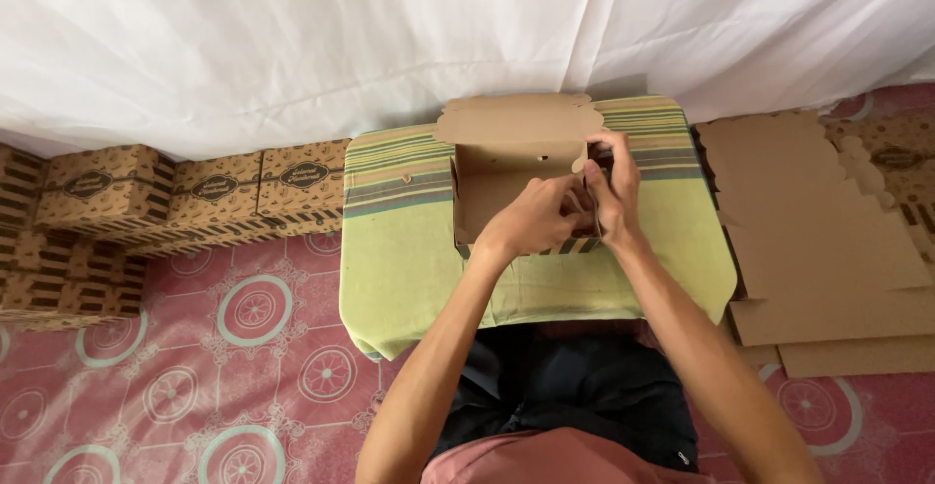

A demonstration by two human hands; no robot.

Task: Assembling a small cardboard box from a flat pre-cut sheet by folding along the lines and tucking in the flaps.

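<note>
A brown cardboard box [492, 177] stands open on a small table covered with a green striped cloth [409, 250], its scalloped lid flap raised at the back. My left hand [536, 216] reaches into the box and presses at its right wall. My right hand [614, 187] pinches the same right wall and its small tab from outside, the fingers of both hands meeting there. The box interior looks bare.
Several finished printed cardboard boxes [146, 197] are stacked on the patterned pink floor at the left, against a white curtain [292, 46]. A pile of flat unfolded cardboard blanks [818, 221] lies on the floor at the right.
</note>
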